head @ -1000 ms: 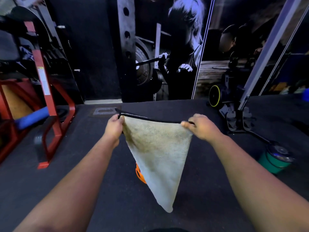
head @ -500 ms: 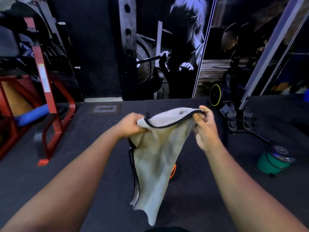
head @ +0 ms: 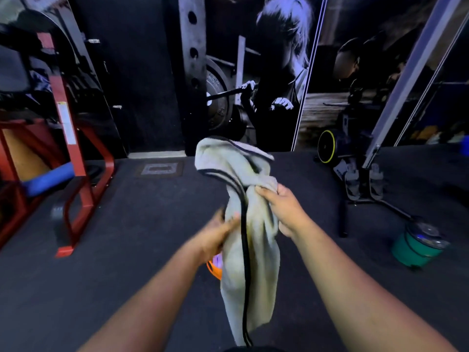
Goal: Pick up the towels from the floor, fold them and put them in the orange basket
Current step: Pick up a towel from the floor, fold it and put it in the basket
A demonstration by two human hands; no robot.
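The right hand (head: 284,209) has its fingers curled tight around a bunched fold of the towel (head: 250,247), holding it up in the air in the middle of the room, well above the floor (head: 132,255). The left hand (head: 215,236) meets the towel lower down on its left edge; it is blurred, so I cannot tell whether its fingers are clamped on the cloth or only laid against it. The towel is pale, with a black border running down its length. Its top flops over in a loose hump above the right hand, and the rest hangs straight down between the two forearms.

Just behind the hanging cloth, low on its left side, a sliver of the orange basket (head: 214,270) shows on the dark floor. Off to the near right stands a green bucket (head: 416,250) with a shiny lid. A red metal frame (head: 83,189) with a blue pad (head: 48,180) sits at the far left. Along the far wall there is a large gym poster (head: 274,80), and a black stand (head: 363,181) rests on the floor at the far right.
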